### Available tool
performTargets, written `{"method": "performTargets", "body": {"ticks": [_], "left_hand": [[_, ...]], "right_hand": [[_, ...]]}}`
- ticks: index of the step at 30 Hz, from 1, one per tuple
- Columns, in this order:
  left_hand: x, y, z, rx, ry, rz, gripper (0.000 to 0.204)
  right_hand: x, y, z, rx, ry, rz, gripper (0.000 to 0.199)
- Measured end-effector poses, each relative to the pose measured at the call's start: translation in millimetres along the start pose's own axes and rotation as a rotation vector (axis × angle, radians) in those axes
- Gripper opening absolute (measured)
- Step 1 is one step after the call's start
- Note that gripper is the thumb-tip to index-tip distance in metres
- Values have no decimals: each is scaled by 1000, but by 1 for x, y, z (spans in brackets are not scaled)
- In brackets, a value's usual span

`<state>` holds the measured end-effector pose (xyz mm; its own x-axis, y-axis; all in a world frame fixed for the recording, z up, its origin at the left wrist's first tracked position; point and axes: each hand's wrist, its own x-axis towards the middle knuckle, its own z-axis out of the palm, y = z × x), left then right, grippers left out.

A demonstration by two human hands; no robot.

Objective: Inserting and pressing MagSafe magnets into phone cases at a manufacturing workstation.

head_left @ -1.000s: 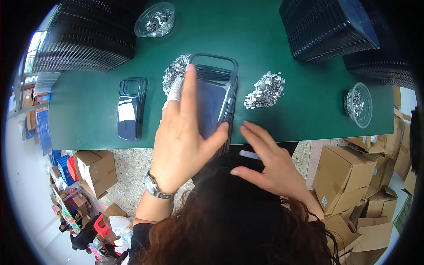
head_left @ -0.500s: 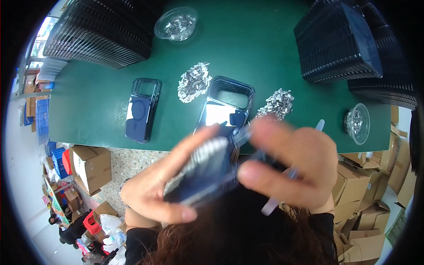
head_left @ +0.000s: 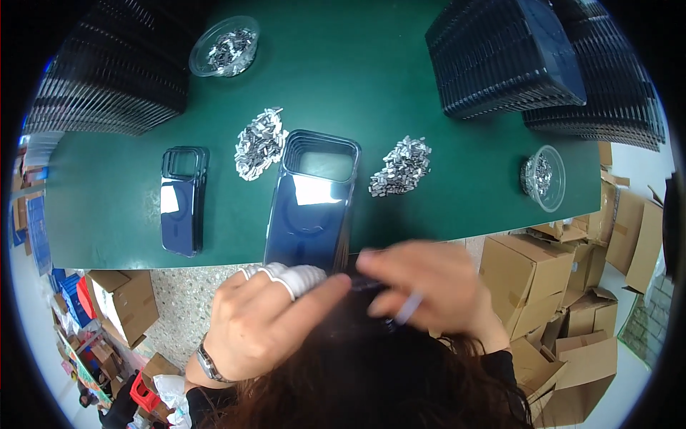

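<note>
My left hand is closed at the table's front edge, white finger cots on its fingers and a watch at the wrist. Between my hands is a dark, blurred phone case, mostly hidden by my left fingers and hard to tell from my black clothing. My right hand, smeared by motion, holds a thin translucent stick between its fingers, and its fingertips are close to the case. Just beyond lies a stack of clear-rimmed blue phone cases, partly covered by my left hand.
Smaller phone case stack on the left. Two heaps of small silvery pieces, left and right. Clear bowls hold more, far left and right. Tall black tray stacks flank the green table. Cartons crowd the floor.
Both hands have drawn closer together. The case, tilted in plain sight before, is now low and mostly hidden behind my left hand. The view has shifted, so the table things appear further left.
</note>
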<state>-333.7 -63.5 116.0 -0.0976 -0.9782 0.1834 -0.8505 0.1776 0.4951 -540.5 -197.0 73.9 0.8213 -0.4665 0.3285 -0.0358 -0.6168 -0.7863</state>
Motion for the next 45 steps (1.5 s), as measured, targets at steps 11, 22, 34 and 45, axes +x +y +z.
{"method": "performTargets", "body": {"ticks": [11, 22, 34, 45], "left_hand": [[5, -7, 6, -106, 208, -234, 21], [24, -31, -4, -372, 137, -435, 10], [36, -38, -3, -425, 59, -331, 9], [33, -43, 4, -364, 95, -319, 11]], "right_hand": [[32, 126, -44, -401, 47, 451, 13], [52, 108, -43, -527, -43, 355, 10], [91, -3, -19, -430, -290, -186, 26], [101, 6, -7, -217, -318, 0, 15]]}}
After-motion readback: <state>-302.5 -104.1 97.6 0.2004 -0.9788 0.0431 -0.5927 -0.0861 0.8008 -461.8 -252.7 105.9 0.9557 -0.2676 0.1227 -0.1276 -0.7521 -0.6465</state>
